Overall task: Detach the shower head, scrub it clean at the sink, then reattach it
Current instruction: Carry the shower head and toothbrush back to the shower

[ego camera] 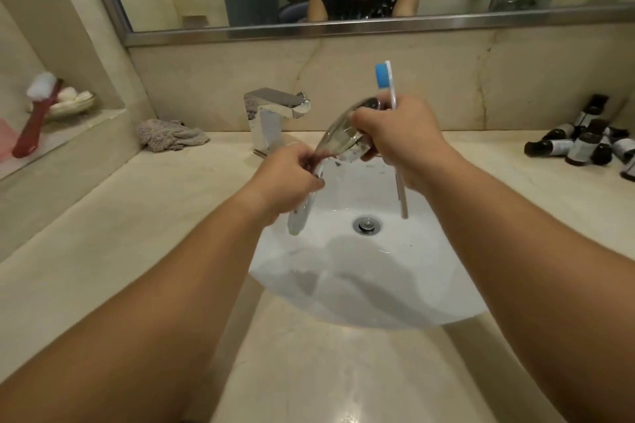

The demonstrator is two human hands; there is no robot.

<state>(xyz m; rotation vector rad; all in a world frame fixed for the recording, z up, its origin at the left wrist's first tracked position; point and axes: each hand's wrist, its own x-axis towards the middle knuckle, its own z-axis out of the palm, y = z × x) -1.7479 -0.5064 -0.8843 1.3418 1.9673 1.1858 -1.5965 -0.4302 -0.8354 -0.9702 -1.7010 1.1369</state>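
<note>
Chrome catches the light on the shower head [343,137], which is held above the white sink [446,285], detached from any hose. Its handle is gripped by the left hand [287,178], the fingers curled round the shaft, whose lower end juts down past the palm toward the basin. The rounded head end is clasped by the right hand [395,137], and a toothbrush [391,93] with blue bristles is pinned in the same grip, its brush end pointing up past the knuckles and its clear handle hanging down over the drain [367,224]. A chrome faucet [275,113] is seen just behind the hands on the beige stone counter [137,216]. A crumpled grey cloth [171,135] lies left of the faucet, and small dark bottles [584,144] are clustered at the far right. A red brush [34,120] is propped on the left ledge beside a soap dish [74,105].
</note>
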